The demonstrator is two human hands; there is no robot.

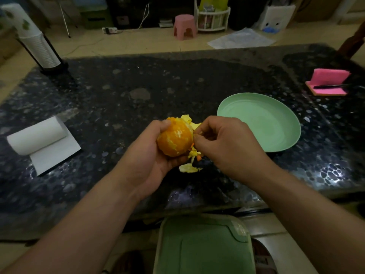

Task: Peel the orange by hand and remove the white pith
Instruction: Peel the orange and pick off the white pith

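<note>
A: What are the hands doing at this moment?

B: The left hand [152, 147] is closed around the orange [175, 137] and holds it up above the dark counter [118, 91]. The right hand [223, 143] has its fingertips [196, 138] pinched narrow on a strip of peel at the right side of the fruit.

A: So which step is this?

B: I think it is late peeling. The side facing us is mostly bare flesh with white pith streaks on it. Loose peel [188, 168] hangs and lies under the hands, and more shows behind the orange.

A: What does the next move ask for?

B: Probably to pull this strip free, gently so the flesh does not tear, then pick off the pith. The green plate [286, 123], just beside on the right, is bare and could receive the fruit.
</note>
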